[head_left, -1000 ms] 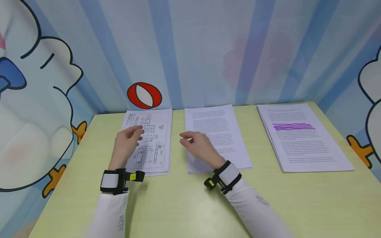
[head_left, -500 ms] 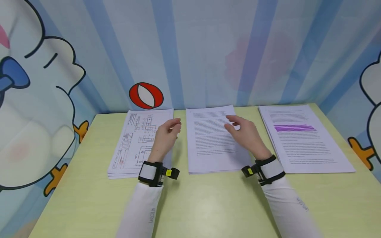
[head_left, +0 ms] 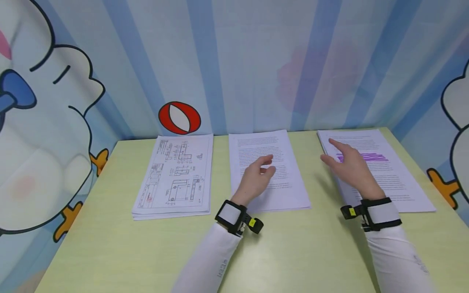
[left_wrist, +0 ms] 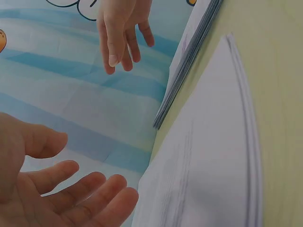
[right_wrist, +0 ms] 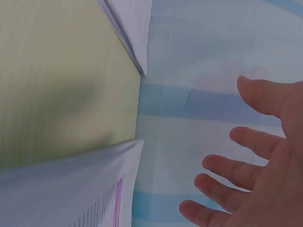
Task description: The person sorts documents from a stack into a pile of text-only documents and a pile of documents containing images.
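Note:
Three stacks of printed paper lie in a row. My left hand [head_left: 254,181] hovers over the middle text stack [head_left: 260,150], its fingers relaxed and holding nothing. In the left wrist view its fingers [left_wrist: 85,194] are spread loosely above that stack's edge. Over the left part of the right stack [head_left: 384,183], whose top sheet has a purple highlighted band [head_left: 375,157], is my right hand [head_left: 349,169]. In the right wrist view its fingers [right_wrist: 227,170] are spread apart, with nothing between them. The left stack [head_left: 174,175] shows technical drawings on its top sheet.
All the stacks lie on a pale yellow-green table [head_left: 293,252]. Behind it hangs a blue striped curtain [head_left: 249,73] with cartoon figures and a red-and-white ball [head_left: 179,118]. Strips of bare table run between the stacks.
Both hands have swept right: the left from over the drawings stack to the middle stack, the right from the middle stack to the highlighted one. The drawings stack is now uncovered.

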The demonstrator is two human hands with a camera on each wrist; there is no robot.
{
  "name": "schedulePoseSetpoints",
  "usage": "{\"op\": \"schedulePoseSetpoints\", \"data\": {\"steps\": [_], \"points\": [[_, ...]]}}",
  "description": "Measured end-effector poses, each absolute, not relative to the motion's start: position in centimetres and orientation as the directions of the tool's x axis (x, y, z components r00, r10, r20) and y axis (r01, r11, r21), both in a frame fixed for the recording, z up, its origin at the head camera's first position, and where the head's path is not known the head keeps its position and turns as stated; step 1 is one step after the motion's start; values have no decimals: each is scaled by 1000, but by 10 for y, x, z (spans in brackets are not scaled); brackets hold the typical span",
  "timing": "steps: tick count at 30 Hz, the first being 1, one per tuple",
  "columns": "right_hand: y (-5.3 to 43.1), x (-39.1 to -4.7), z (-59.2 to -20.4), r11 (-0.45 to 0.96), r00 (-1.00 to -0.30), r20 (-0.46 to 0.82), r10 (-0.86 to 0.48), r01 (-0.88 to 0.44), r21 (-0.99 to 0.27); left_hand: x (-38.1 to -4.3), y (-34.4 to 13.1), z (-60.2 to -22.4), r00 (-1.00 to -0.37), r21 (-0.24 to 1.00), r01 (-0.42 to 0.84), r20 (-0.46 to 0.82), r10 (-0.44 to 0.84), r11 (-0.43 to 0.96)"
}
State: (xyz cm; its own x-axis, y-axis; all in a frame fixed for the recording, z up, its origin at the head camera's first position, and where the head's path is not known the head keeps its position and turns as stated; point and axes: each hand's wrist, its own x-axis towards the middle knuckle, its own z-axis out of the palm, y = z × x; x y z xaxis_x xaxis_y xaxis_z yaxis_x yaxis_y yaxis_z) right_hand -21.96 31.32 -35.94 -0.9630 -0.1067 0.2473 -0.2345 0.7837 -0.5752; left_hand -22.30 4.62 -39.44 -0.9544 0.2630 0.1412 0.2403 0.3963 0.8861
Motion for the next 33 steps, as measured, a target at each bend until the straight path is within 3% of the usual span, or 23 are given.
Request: {"op": "schedulePoseSetpoints", "data": {"steps": [16, 24, 33], "points": [[422, -211, -382, 849, -997, -28, 69, 74, -523, -207, 128, -411, -925, 922, 160, 15, 379, 353], [445, -204, -389, 806, -956, -146, 256, 294, -513, -189, 171, -419, -919, 935, 98, -47, 391, 342], [449, -206, -394, 817, -941, -179, 286, 337, -467, -183, 200, -426, -904, 985, -40, -107, 414, 168]]}}
